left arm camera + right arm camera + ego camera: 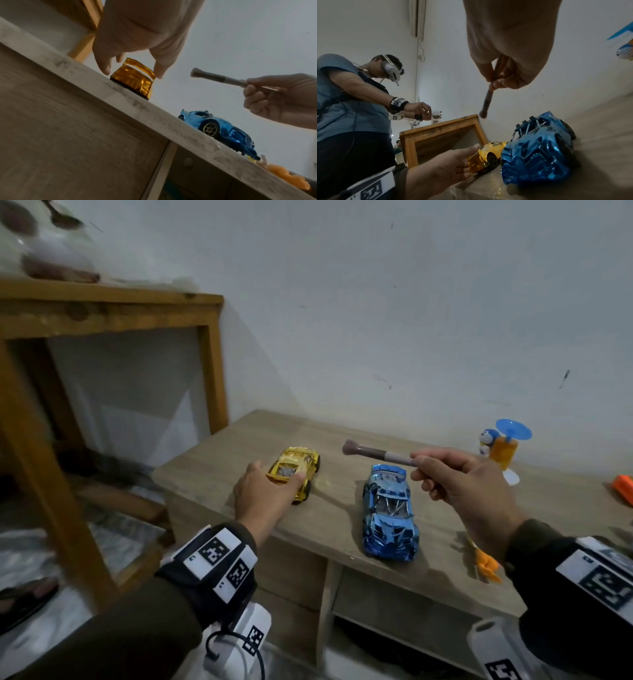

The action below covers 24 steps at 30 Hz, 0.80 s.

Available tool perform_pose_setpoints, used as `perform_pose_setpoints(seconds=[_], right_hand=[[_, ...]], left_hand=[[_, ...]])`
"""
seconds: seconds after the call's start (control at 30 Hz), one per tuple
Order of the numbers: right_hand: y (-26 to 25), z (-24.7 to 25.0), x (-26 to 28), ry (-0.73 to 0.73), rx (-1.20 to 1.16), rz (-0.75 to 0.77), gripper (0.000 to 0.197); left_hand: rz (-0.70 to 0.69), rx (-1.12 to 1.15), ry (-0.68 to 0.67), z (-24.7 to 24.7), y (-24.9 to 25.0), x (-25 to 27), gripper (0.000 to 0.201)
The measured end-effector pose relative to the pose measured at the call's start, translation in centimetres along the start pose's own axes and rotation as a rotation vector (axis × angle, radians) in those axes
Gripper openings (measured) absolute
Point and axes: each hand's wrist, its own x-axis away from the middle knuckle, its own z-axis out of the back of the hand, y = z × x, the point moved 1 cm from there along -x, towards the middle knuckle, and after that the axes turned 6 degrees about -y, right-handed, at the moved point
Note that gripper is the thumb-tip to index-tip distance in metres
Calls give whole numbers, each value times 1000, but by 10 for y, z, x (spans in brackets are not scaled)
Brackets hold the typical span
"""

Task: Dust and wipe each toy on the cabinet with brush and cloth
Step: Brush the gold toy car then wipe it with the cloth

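A shiny yellow toy car point(301, 465) stands on the wooden cabinet top point(219, 460), left of a shiny blue toy car point(390, 508). My left hand point(274, 481) is at the yellow car's rear, open, with the thumb and a finger spread to either side of the spoiler point(135, 65). I cannot tell whether they press it. My right hand point(424, 467) grips a small brush point(373, 453) by its handle. It holds the brush level in the air above the blue car point(537, 152), with the bristles point(195, 72) pointing left toward the yellow car point(489, 152).
A small blue cartoon figure with a blue fan point(503, 446) stands at the back right by the wall. An orange toy point(623, 487) lies at the right edge and another orange piece point(486, 566) near the front. A wooden table frame point(113, 306) rises left of the cabinet, where another person point(351, 101) stands.
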Motion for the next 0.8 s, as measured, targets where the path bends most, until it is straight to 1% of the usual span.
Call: perform_pose_setpoints(seconds=[0.07, 0.13, 0.3, 0.37, 0.53, 0.63, 0.7, 0.8], right_hand=[[0, -1, -1, 4, -1, -5, 11], [0, -1, -2, 11, 2, -6, 11], [2, 0, -2, 16, 14, -10, 12], [4, 1, -2, 18, 15, -18, 12], [5, 2, -2, 28, 1, -17, 12], [3, 6, 0, 37, -24, -8, 12], [1, 11, 3, 44, -46, 3, 12], [-4, 23, 9, 73, -102, 25, 12]], left_hand=[[32, -5, -30, -5, -2, -2, 80], [47, -9, -36, -10, -3, -4, 74], [47, 4, 29, -16, -3, -10, 58], [22, 19, 44, -17, -5, -11, 57], [-43, 55, 59, -16, -13, -14, 65], [-84, 93, 74, -13, -15, -11, 64], [-134, 153, 86, -10, -16, -6, 62], [-248, 303, 67, -5, -7, 7, 56]])
